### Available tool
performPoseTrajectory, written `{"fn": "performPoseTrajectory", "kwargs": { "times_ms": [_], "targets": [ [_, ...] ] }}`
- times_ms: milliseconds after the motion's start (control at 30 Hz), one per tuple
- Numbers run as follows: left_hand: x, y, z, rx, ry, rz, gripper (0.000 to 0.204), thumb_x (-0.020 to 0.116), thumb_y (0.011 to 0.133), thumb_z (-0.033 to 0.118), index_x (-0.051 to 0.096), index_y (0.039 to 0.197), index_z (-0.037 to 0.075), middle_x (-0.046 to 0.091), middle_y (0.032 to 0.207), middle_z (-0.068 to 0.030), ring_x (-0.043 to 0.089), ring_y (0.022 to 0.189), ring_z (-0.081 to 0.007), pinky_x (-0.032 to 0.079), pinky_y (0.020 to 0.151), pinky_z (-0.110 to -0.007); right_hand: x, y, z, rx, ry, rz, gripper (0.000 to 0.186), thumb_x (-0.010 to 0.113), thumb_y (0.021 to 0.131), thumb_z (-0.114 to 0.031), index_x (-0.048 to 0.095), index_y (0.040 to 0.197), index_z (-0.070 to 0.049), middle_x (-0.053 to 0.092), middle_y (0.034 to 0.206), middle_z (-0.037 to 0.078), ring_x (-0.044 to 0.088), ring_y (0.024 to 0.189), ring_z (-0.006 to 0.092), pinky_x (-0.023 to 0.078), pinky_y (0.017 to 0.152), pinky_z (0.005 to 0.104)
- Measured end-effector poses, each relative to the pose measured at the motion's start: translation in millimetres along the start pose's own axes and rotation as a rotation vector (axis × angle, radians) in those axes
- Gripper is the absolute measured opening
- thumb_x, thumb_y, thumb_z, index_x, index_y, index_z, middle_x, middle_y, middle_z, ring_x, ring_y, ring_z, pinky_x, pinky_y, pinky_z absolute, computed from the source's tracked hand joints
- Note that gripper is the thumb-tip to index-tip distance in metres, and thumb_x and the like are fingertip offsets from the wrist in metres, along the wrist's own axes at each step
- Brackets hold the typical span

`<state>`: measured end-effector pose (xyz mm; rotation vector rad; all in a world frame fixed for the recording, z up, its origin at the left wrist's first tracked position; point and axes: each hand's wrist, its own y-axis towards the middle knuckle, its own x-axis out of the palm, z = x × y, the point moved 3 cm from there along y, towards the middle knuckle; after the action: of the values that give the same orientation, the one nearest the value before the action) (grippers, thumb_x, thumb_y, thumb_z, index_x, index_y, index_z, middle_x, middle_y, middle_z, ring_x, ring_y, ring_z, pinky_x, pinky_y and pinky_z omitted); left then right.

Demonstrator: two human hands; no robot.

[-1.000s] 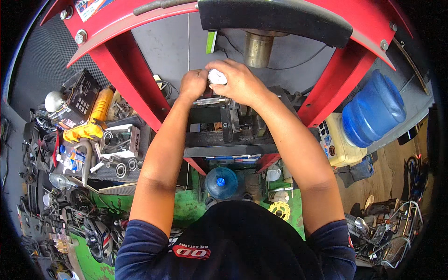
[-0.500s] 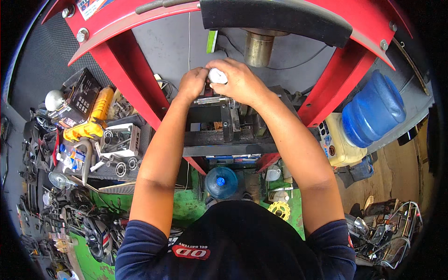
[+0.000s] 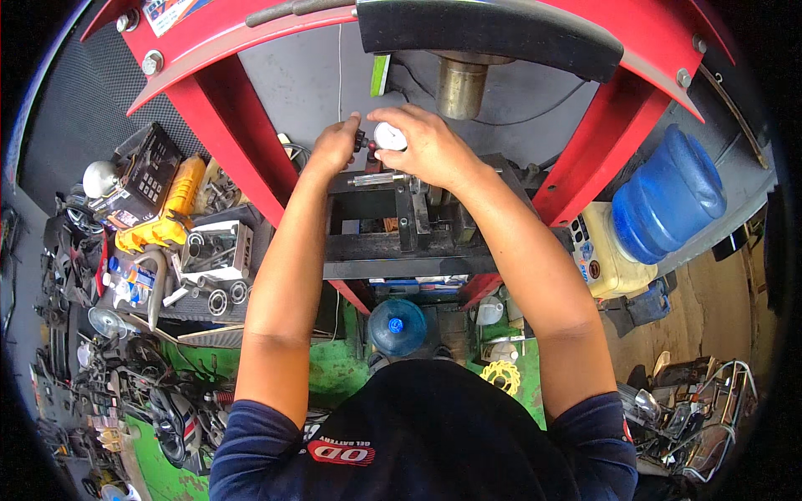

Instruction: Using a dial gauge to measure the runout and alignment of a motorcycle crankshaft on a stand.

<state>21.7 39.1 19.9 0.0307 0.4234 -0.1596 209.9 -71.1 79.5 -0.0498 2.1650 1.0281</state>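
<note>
My right hand [image 3: 430, 149] curls its fingers and thumb around a round dial gauge [image 3: 389, 135] with a white face. Just left of it, my left hand [image 3: 332, 150] is closed at a black knob [image 3: 360, 141] that joins the gauge by a small red and dark fitting. My left fingertips are partly hidden behind that hand. Below both hands, a splined metal shaft [image 3: 376, 179] lies across the dark steel bed [image 3: 368, 244] of a red press frame [image 3: 238, 125].
A steel ram [image 3: 463, 88] hangs above and right of my hands. On the left stands a bench with a yellow case [image 3: 180, 196] and a box of metal parts [image 3: 219, 250]. A blue water bottle [image 3: 668, 196] rests at right; another jug [image 3: 396, 326] stands below the bed.
My left hand has shifted slightly left, away from the gauge's face, uncovering the black knob. My right hand stays on the gauge.
</note>
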Motion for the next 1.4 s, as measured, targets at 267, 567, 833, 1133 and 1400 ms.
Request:
{"fn": "performPoseTrajectory", "kwargs": {
  "times_ms": [267,567,833,1133,1400],
  "targets": [
    [-16,-68,18,0.367,-0.01,0.327,0.03,0.07,0.096,0.022,0.074,0.111,-0.004,0.076,0.09,-0.0118,0.071,0.087,-0.0203,0.054,0.086,-0.033,-23,-18,-25,0.017,-0.222,0.036,0.058,0.076,0.094,-0.03,0.06,0.147,-0.013,0.056,0.148,0.025,0.063,0.125,0.0429,0.053,0.105,0.0471],
    [15,-100,18,0.402,0.096,0.075,0.024,0.083,0.087,0.014,0.079,0.104,-0.003,0.076,0.106,-0.0157,0.071,0.102,-0.0235,0.052,0.095,-0.035,-64,-105,-58,0.053,-0.06,0.217,0.039,0.073,0.095,-0.013,0.068,0.134,-0.006,0.06,0.144,0.022,0.061,0.127,0.0401,0.048,0.109,0.0465],
    [29,-93,15,0.325,0.019,0.008,0.021,0.083,0.087,0.012,0.078,0.101,-0.003,0.074,0.102,-0.0102,0.068,0.1,-0.0197,0.051,0.095,-0.033,-73,-202,-67,0.26,0.087,0.319,0.025,0.073,0.092,-0.001,0.075,0.117,0.0,0.069,0.132,0.018,0.068,0.119,0.0316,0.053,0.103,0.0399],
    [27,-91,17,0.164,-0.145,-0.07,0.03,0.083,0.086,0.011,0.076,0.111,-0.005,0.075,0.098,-0.008,0.068,0.094,-0.0158,0.052,0.088,-0.03,-64,-264,-58,0.499,0.191,0.363,0.023,0.069,0.092,0.002,0.074,0.114,0.001,0.07,0.131,0.017,0.066,0.122,0.0291,0.049,0.107,0.0395],
    [2,-103,21,0.203,-0.166,0.005,0.044,0.081,0.088,0.013,0.071,0.124,-0.01,0.077,0.109,-0.0126,0.068,0.101,-0.0155,0.051,0.096,-0.03,-59,-283,-56,0.528,0.144,0.405,0.02,0.072,0.093,0.001,0.075,0.113,0.0,0.071,0.128,0.017,0.069,0.117,0.0293,0.053,0.103,0.0387]
  ]
}}
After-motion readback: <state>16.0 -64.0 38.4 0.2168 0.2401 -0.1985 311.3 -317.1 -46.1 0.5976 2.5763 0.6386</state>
